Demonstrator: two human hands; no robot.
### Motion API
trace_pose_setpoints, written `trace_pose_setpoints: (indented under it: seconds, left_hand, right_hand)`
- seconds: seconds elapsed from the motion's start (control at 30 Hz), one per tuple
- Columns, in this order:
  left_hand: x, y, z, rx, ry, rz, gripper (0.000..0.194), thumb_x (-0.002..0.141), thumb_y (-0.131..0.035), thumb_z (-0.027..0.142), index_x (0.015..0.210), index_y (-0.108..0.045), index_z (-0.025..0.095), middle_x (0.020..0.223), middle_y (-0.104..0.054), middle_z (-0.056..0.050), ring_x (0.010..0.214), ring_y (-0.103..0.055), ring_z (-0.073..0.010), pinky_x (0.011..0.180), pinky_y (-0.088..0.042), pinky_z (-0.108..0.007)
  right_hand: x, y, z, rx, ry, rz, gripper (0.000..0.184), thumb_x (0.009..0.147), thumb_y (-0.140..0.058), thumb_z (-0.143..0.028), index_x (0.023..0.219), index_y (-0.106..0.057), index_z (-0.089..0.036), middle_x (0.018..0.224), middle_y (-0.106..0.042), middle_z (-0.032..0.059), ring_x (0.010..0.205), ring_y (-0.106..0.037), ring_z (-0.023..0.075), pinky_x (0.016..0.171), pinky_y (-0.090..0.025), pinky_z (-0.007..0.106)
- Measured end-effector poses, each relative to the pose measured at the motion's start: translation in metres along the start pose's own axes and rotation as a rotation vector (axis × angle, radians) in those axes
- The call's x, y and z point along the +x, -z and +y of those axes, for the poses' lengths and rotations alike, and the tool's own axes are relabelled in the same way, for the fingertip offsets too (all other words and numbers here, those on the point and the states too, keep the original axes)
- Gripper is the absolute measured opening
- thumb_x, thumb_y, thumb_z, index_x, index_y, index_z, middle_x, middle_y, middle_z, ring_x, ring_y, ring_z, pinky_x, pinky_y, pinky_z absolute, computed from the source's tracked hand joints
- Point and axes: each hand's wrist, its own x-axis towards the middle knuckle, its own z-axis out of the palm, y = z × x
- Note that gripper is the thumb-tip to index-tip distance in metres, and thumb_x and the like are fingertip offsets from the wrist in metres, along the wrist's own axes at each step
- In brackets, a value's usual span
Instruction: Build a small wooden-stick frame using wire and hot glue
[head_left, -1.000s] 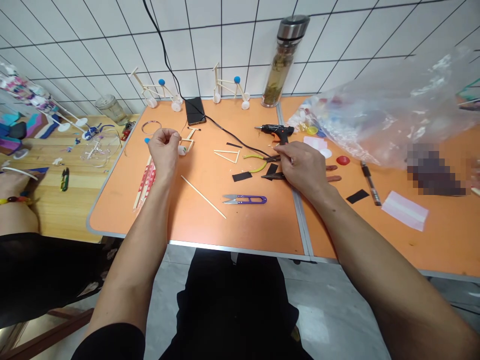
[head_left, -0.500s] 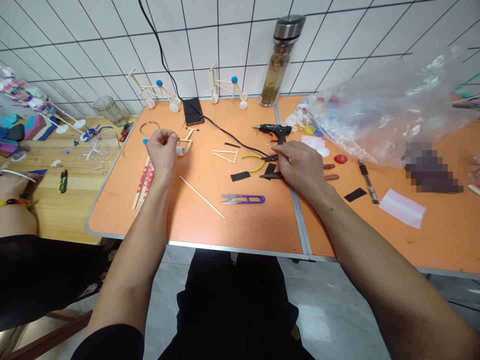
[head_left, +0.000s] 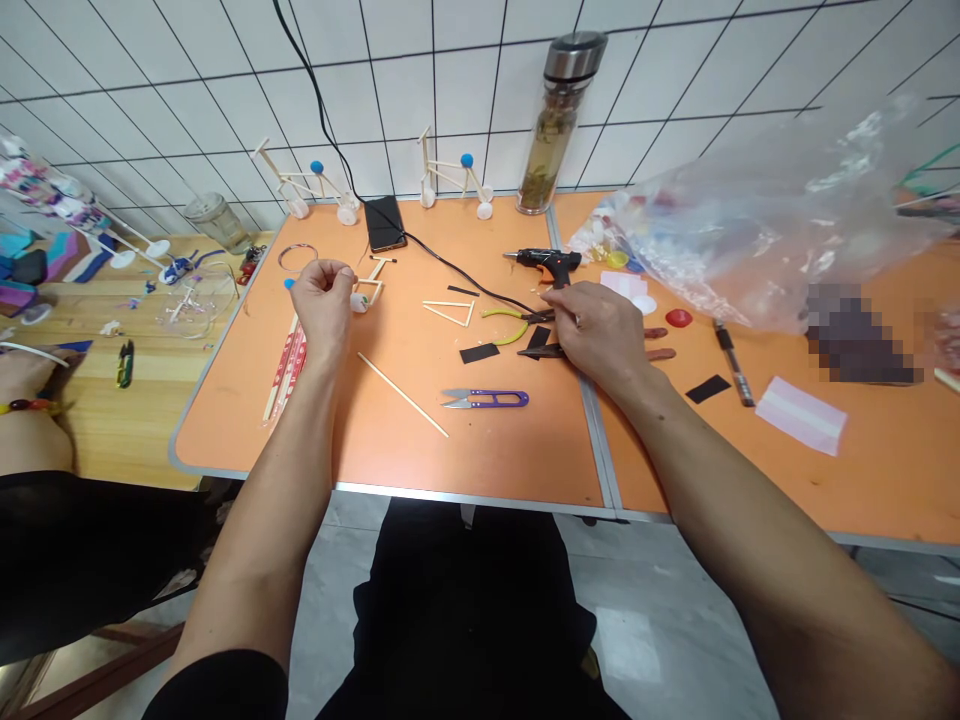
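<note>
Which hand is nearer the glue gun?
Right. The right hand is just in front of the glue gun; the left hand is much farther off, to its left across the table.

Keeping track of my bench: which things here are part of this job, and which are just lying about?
In use: left hand, wooden stick frame, right hand, green-handled pliers.
Lying about: purple thread snips, phone, glass flask.

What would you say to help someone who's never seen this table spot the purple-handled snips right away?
On the orange table, look nearer the edge than the person's right hand, toward the middle. Thread snips lie flat there, steel blades pointing left. Their purple looped handle sets them apart from the yellow-green-handled pliers just beyond.
</note>
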Motion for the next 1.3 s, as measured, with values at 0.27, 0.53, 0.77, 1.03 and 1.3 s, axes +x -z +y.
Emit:
trace_pose_setpoints:
  seconds: [0.27, 0.53, 0.77, 1.03, 1.3]
  left_hand:
    - [0.001, 0.000, -0.003, 0.012, -0.031, -0.005, 0.013, 0.090, -0.073, 0.014, 0.081, -0.068, 0.022, 0.078, -0.072, 0.002, 0.061, -0.061, -0.0095, 0.056, -0.050, -0.021]
    - [0.006, 0.002, -0.007, 0.013, -0.038, -0.005, 0.015, 0.088, -0.072, 0.011, 0.079, -0.068, 0.022, 0.078, -0.071, 0.002, 0.068, -0.065, -0.0111, 0.063, -0.053, -0.023]
    - [0.007, 0.002, -0.012, 0.038, -0.059, -0.012, 0.017, 0.092, -0.075, 0.017, 0.080, -0.065, 0.024, 0.081, -0.071, 0.001, 0.068, -0.062, -0.0121, 0.064, -0.054, -0.025]
    - [0.010, 0.003, -0.014, 0.045, -0.061, -0.019, 0.016, 0.090, -0.073, 0.013, 0.080, -0.065, 0.023, 0.080, -0.072, 0.001, 0.067, -0.061, -0.0122, 0.066, -0.052, -0.024]
    - [0.009, 0.002, -0.010, 0.042, -0.040, -0.008, 0.018, 0.088, -0.069, 0.008, 0.080, -0.067, 0.023, 0.079, -0.073, 0.001, 0.067, -0.061, -0.0127, 0.065, -0.052, -0.025]
  right_hand:
    - [0.000, 0.000, 0.000, 0.004, -0.003, -0.011, 0.040, 0.102, -0.060, -0.014, 0.123, -0.091, -0.028, 0.122, -0.091, 0.0104, 0.113, -0.085, 0.0364, 0.093, -0.066, 0.051]
    - [0.000, 0.002, -0.002, 0.006, -0.007, -0.024, 0.041, 0.104, -0.059, -0.013, 0.124, -0.092, -0.024, 0.123, -0.091, 0.0119, 0.114, -0.085, 0.0351, 0.094, -0.066, 0.048]
    - [0.001, 0.003, -0.003, 0.017, -0.015, -0.052, 0.044, 0.104, -0.056, -0.012, 0.127, -0.091, -0.025, 0.126, -0.090, 0.0133, 0.119, -0.083, 0.0364, 0.098, -0.065, 0.051]
    - [0.001, 0.005, -0.005, 0.018, -0.016, -0.057, 0.043, 0.105, -0.055, -0.014, 0.126, -0.091, -0.027, 0.123, -0.090, 0.0121, 0.116, -0.082, 0.0361, 0.097, -0.063, 0.050]
    - [0.000, 0.005, -0.006, 0.023, -0.028, -0.052, 0.044, 0.105, -0.055, -0.015, 0.127, -0.091, -0.027, 0.124, -0.090, 0.0126, 0.117, -0.082, 0.0369, 0.098, -0.064, 0.052]
